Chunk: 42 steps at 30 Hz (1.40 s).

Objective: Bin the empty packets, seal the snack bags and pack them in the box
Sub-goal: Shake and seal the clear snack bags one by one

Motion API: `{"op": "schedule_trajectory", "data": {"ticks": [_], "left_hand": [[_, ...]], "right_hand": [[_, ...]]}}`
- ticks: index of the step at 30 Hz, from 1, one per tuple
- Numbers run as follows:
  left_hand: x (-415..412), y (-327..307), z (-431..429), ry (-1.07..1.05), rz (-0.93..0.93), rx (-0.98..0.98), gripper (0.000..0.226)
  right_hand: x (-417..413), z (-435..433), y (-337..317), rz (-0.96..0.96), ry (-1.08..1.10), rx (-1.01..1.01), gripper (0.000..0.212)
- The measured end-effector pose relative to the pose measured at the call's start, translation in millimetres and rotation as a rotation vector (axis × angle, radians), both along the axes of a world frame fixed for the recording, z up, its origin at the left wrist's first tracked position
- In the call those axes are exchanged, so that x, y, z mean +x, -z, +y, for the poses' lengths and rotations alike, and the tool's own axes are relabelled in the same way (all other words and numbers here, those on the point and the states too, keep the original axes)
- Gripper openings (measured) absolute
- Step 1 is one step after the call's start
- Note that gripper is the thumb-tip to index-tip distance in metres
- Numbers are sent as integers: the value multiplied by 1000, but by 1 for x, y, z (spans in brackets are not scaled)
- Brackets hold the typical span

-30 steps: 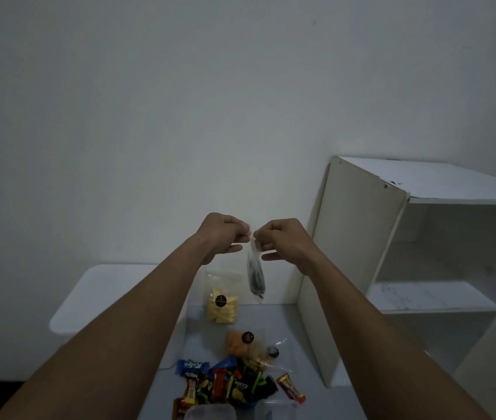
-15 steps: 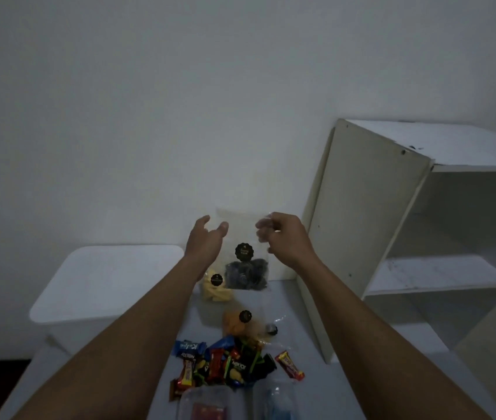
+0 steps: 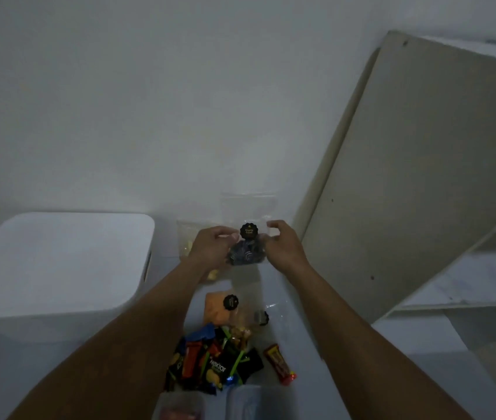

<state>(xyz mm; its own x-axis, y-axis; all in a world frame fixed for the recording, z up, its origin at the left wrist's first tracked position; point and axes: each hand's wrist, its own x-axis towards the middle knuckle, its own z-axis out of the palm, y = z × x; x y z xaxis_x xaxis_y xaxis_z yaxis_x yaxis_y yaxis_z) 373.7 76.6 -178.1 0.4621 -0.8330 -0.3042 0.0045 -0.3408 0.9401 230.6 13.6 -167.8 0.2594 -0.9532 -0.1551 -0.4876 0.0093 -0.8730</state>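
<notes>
White lettering spells "Nextar" on a black snack packet (image 3: 221, 367) on the table. Gold print on the round black sticker (image 3: 249, 231) of the clear bag (image 3: 248, 207) is too small to be read.

Two arms show from the near edge, and both are bare along all that is visible. The left forearm (image 3: 125, 338) and the right forearm (image 3: 352, 328) are uncovered, looking wide near the camera and narrowing toward the wrists farther off. The left grip (image 3: 213, 244) and the right grip (image 3: 286, 247) are bare too, with backs and knuckles showing. Dim light hides nails and finer marks.
</notes>
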Motion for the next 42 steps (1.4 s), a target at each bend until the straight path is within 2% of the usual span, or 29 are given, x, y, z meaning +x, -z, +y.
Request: {"op": "schedule_trajectory", "data": {"ticks": [4, 8, 11, 15, 17, 20, 24, 25, 27, 28, 31, 35, 38, 42], "left_hand": [[-8, 44, -33, -23, -60, 49, 11], [-14, 83, -57, -25, -117, 97, 18], [-14, 104, -71, -100, -135, 153, 21], [-10, 125, -83, -203, -102, 218, 29], [-10, 130, -85, -183, -123, 228, 32], [-15, 134, -85, -137, -60, 192, 42], [-20, 132, -76, -93, -209, 238, 57], [-19, 132, -73, -93, -246, 240, 52], [-18, 126, -67, -99, -309, 238, 15], [-17, 128, -65, -95, -339, 231, 10], [-19, 128, -54, 75, -476, 236, 25], [-21, 135, -43, 378, -594, 398, 45], [-21, 142, -32, 470, -666, 454, 42], [-18, 129, -20, 405, -670, 353, 21]], "right_hand": [[4, -24, 45, 6, 63, 71, 36], [2, -42, 79, 32, 101, 113, 32], [1, -53, 98, 66, 94, 114, 22], [8, -66, 121, 94, 123, 120, 18], [12, -69, 130, 113, 134, 129, 22], [10, -68, 135, 125, 105, 104, 33], [7, -64, 134, 113, 79, 127, 58], [6, -62, 132, 90, 73, 152, 64], [3, -59, 130, 55, 68, 180, 70], [0, -56, 127, 53, 68, 175, 70], [-10, -43, 120, 110, 64, 137, 60], [-18, -25, 126, 372, -118, 190, 30], [-20, -10, 139, 463, -205, 331, 25], [-23, 4, 139, 353, -151, 357, 12]]}}
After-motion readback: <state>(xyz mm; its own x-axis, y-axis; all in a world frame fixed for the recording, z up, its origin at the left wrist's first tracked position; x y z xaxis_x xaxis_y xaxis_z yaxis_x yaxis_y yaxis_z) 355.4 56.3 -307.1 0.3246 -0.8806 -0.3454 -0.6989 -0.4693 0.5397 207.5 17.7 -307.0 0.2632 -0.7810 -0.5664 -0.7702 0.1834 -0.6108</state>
